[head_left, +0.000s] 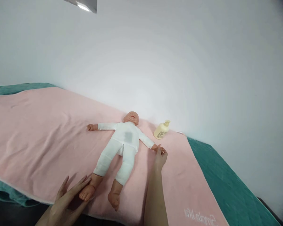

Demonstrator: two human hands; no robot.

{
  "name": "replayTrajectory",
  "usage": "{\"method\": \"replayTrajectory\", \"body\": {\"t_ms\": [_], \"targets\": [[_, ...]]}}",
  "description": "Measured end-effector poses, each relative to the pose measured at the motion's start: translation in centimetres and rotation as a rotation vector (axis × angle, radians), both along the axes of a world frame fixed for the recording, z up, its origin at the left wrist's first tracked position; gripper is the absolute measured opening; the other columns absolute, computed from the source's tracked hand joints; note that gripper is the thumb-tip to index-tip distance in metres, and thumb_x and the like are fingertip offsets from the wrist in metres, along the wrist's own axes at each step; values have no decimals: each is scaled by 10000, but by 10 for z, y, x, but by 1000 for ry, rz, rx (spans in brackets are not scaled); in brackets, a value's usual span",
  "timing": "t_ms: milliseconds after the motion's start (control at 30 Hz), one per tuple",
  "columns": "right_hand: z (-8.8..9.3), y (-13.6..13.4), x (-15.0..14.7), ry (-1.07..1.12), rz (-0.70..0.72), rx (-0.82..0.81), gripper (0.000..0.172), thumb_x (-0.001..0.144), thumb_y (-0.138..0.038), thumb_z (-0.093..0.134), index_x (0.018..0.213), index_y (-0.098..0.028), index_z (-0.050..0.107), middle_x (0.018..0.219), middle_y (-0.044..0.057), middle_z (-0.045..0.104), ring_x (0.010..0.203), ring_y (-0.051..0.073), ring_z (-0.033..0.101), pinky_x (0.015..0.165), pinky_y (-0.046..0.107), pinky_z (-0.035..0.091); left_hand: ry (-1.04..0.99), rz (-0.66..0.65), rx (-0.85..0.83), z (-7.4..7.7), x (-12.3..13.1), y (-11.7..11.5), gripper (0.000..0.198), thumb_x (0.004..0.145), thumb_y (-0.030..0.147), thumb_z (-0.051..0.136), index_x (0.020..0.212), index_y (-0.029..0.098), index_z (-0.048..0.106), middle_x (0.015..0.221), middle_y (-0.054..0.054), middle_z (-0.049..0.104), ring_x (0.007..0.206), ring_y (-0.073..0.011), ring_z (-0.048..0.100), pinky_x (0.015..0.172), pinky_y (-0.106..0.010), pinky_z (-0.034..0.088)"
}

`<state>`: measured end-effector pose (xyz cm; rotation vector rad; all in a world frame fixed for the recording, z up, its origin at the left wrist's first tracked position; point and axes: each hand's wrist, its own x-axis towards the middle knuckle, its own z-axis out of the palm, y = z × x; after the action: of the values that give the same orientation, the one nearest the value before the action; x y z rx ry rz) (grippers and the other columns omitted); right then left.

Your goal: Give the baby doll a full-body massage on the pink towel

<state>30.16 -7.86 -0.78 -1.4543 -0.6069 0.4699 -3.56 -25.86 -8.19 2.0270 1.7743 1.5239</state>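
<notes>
A baby doll (126, 135) with a white cloth body lies on its back on a pink blanket (52, 125), arms spread and head toward the wall. My right hand (160, 158) pinches the doll's hand at the end of its outstretched arm on the right. Beside the doll's left-side foot is my left hand (69, 201), fingers stretched out and spread, with the fingertips near or touching the ankle. A pale yellow pump bottle (161, 130) stands just beyond my right hand, tilted in the view.
Under the pink blanket lies a green quilted cover (217, 166), showing at the right and along the left edges. A plain white wall (155, 62) rises behind. The blanket's front edge drops toward a dark area at the bottom left.
</notes>
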Motion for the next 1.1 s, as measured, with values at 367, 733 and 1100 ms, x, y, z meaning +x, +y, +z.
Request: {"method": "replayTrajectory", "body": {"t_ms": [367,733,1100], "targets": [[28,-13,-36,-59,-28,227,482,799,-489,675,1144,-172,563,1208,109,618,1066,215,631,921,330,526,74,-87,141,17,5,12,374,878,319,599,1245,302,528,1059,12,743,999,-232,703,1173,-462,292],[17,-15,-76,-572,183,481,281,890,-281,622,1137,-149,635,1076,103,704,1005,205,668,921,399,553,24,-131,262,61,21,51,395,879,297,638,1251,237,519,1076,-34,731,1037,-245,691,1180,-498,264],[19,-12,-81,-1189,336,701,355,912,-80,568,1234,-215,633,1135,90,715,1067,189,663,878,372,572,-36,-51,218,96,43,88,356,909,410,595,1229,259,549,1131,-43,712,1079,-256,664,1032,-480,469]]}}
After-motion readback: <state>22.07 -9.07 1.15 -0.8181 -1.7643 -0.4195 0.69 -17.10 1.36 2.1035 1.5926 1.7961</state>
